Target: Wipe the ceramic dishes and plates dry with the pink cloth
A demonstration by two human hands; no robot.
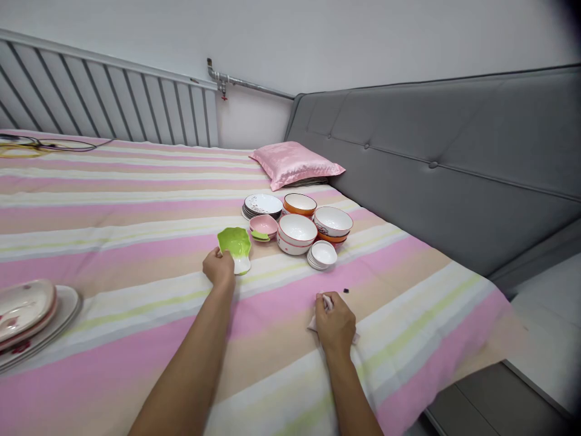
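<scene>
My left hand (218,267) grips the near left edge of a green and white cabbage-shaped dish (235,242), which is at the left of the grouped tableware. In my right hand (336,321), closed and low over the bedspread, is a bunched pale pink cloth (313,324), mostly hidden by the fingers. Beyond the green dish sits a pink fruit-shaped dish (264,224) with a green leaf. White bowls (297,229) with red rims stand beside it. Nearer to my right hand is a stack of small white bowls (322,254).
A stack of plates (262,204) and orange bowls (300,204) stand behind. Larger oval plates (27,309) lie at the left edge. A pink pillow (297,163) rests near the grey headboard (408,133). Cables (45,145) lie far left; a small black object (346,290) is near my right hand.
</scene>
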